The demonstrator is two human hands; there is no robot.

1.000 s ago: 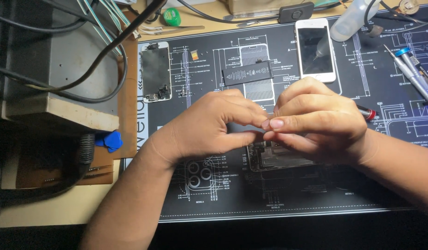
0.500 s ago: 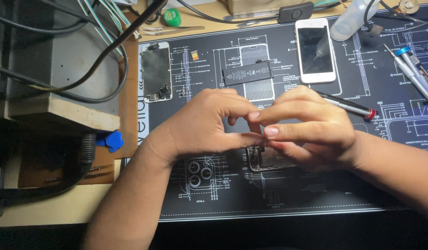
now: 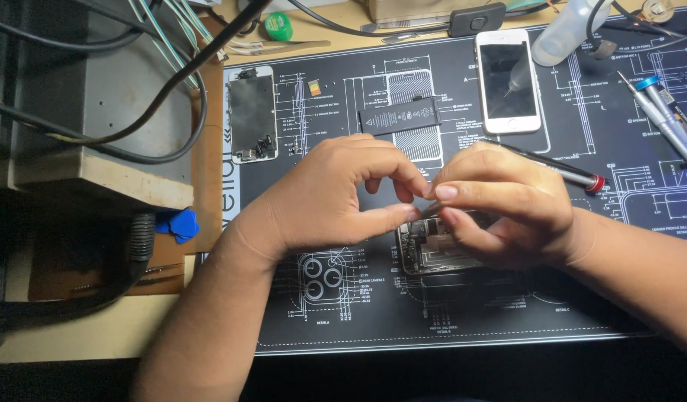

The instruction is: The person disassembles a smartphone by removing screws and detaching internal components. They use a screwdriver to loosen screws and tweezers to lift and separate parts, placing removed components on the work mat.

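My left hand (image 3: 328, 197) and my right hand (image 3: 507, 205) meet fingertip to fingertip over the black repair mat (image 3: 321, 327). Thumb and forefinger of both hands pinch a small thin grey piece (image 3: 425, 211) between them. Directly beneath the fingers lies an opened phone body (image 3: 432, 253), its inner parts exposed and its right half hidden under my right hand. A slim dark tool with a red end (image 3: 563, 170) lies on the mat just behind my right hand, not held.
At the mat's back lie a removed screen assembly (image 3: 252, 113), a black battery (image 3: 400, 117) and a white phone (image 3: 508, 80). Screwdrivers (image 3: 659, 112) sit far right, a plastic bottle (image 3: 570, 30) at the back. Blue picks (image 3: 176, 223) and cables lie left beside a grey box (image 3: 98, 112).
My right hand has drawn back slightly to the right and lifted, uncovering more of the opened phone body. The fingertips stay pinched together. The red-ended tool has not moved.
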